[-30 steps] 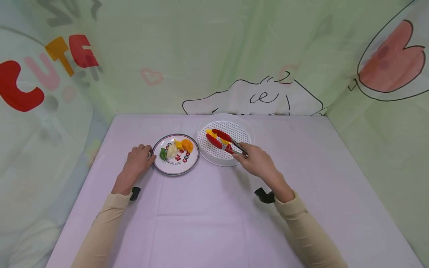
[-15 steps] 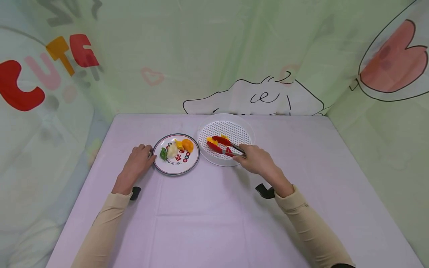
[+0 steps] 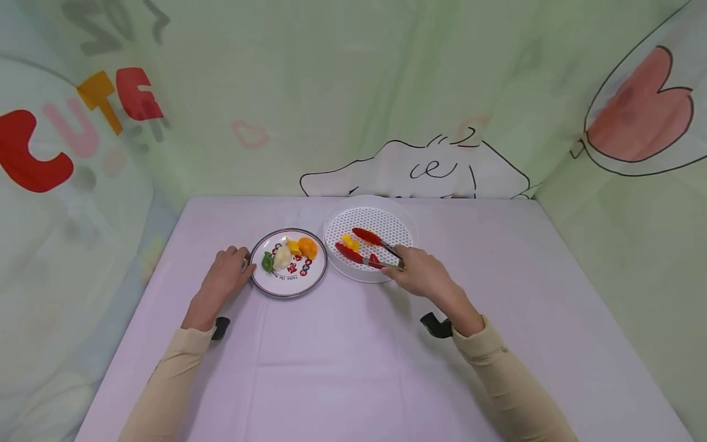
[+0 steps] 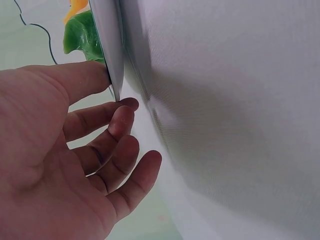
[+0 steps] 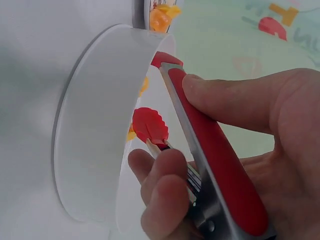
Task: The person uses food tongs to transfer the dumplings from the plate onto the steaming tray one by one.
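Note:
My left hand pinches the left rim of a white plate, thumb over the edge and index finger below. On the plate lie a green piece, a whitish piece, a small yellow piece and an orange piece. My right hand grips a pair of red-tipped tongs, thumb along one arm and fingers around the other. The tongs' tips stand spread over a white perforated round tray. Between them lies a yellow piece, and a red piece shows beside the lower arm.
The tray has a raised wall and stands right of the plate, close to its rim. Both rest toward the back of a table with a pale lilac cloth. A printed green curtain hangs behind the table.
The tongs' tips have spread apart, after being closer together around the yellow pieces. My left hand stays at the plate's rim. The head view has tilted up slightly.

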A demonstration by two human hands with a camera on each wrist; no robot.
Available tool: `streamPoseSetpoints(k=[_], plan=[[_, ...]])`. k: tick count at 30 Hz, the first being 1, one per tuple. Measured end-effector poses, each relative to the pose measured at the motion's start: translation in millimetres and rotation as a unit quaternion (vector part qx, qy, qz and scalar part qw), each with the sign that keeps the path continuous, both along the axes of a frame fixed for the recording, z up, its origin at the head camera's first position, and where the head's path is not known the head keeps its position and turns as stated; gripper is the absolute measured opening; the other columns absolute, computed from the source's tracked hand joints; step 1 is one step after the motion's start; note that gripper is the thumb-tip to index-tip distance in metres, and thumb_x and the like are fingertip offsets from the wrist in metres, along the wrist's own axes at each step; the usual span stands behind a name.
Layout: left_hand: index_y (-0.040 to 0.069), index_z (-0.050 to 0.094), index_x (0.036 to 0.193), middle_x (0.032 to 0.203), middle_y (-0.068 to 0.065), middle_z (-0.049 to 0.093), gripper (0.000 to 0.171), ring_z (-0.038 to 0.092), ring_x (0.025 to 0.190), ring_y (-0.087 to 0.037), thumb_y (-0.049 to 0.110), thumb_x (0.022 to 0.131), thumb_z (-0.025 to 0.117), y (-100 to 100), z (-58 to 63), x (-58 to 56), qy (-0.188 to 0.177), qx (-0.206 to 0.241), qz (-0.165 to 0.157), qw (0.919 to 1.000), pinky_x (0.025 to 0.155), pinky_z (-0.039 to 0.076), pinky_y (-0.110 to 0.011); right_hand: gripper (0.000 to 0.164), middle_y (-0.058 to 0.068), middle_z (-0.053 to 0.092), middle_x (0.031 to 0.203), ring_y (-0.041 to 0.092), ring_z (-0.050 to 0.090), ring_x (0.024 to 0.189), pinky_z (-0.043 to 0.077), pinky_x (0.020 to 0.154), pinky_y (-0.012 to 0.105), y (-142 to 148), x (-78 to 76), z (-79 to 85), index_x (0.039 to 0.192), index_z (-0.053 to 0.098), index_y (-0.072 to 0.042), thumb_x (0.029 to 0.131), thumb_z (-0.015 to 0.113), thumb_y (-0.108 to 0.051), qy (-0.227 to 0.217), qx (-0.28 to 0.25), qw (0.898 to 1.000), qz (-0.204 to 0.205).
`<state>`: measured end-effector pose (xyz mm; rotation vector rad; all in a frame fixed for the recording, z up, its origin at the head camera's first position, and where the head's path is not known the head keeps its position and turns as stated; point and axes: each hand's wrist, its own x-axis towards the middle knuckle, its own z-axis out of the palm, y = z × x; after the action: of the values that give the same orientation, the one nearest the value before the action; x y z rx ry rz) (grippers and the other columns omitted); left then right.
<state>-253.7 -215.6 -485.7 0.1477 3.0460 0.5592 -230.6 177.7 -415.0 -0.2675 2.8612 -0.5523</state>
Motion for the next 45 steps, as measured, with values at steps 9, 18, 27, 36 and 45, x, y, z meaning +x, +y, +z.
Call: streamPoseSetpoints(k=[9, 18, 27, 36, 45], plan=[[-0.006, 0.058, 0.121, 0.107, -0.022, 0.057, 0.032, 0.051, 0.099, -0.036, 0.018, 0.101, 0.059, -1, -3.6, 1.8, 0.007, -0.003, -0.002, 1.0000, 0.084, 0.045, -0.049, 0.081, 0.026, 0.052, 0.142, 0.037, 0.058, 0.116, 0.053, 0.093, 0.052, -3, 6.6, 1.9, 0.152, 0.034, 0.003, 0.093, 0.067, -0.043, 0.011, 0.003, 1.000, -0.026], [-0.006, 0.057, 0.123, 0.108, -0.022, 0.057, 0.033, 0.050, 0.100, -0.036, 0.018, 0.101, 0.058, -2, -3.2, -3.1, 0.008, 0.000, -0.002, 1.0000, 0.083, 0.045, -0.048, 0.083, 0.020, 0.059, 0.128, 0.031, 0.059, 0.104, 0.053, 0.085, 0.047, -9, 7.5, 11.8, 0.152, 0.034, 0.002, 0.093, 0.067, -0.046, 0.046, -0.019, 0.999, -0.016], [-0.006, 0.057, 0.123, 0.107, -0.020, 0.057, 0.033, 0.049, 0.099, -0.036, 0.020, 0.102, 0.057, -3, -5.9, -2.7, 0.014, 0.000, -0.004, 0.9999, 0.083, 0.044, -0.048, 0.084, 0.013, 0.062, 0.125, 0.026, 0.059, 0.097, 0.054, 0.075, 0.035, -33, 13.0, 18.4, 0.155, 0.033, -0.007, 0.091, 0.070, -0.047, 0.024, -0.016, 0.999, 0.027], [-0.005, 0.056, 0.123, 0.107, -0.021, 0.056, 0.033, 0.049, 0.101, -0.036, 0.021, 0.102, 0.057, -3, -7.4, -4.8, 0.000, 0.003, 0.002, 1.0000, 0.084, 0.045, -0.048, 0.081, 0.013, 0.062, 0.130, 0.024, 0.061, 0.103, 0.055, 0.078, 0.037, -50, 9.0, 12.0, 0.153, 0.038, -0.014, 0.088, 0.073, -0.048, 0.022, 0.022, 0.997, 0.076], [-0.005, 0.057, 0.122, 0.105, -0.020, 0.056, 0.033, 0.049, 0.099, -0.035, 0.021, 0.102, 0.057, -3, -5.3, -3.7, -0.002, 0.004, 0.009, 0.9999, 0.083, 0.045, -0.047, 0.072, 0.013, 0.062, 0.136, 0.028, 0.065, 0.110, 0.055, 0.083, 0.041, -64, -1.0, 14.1, 0.149, 0.047, -0.012, 0.090, 0.072, -0.045, 0.050, 0.081, 0.990, 0.107]])
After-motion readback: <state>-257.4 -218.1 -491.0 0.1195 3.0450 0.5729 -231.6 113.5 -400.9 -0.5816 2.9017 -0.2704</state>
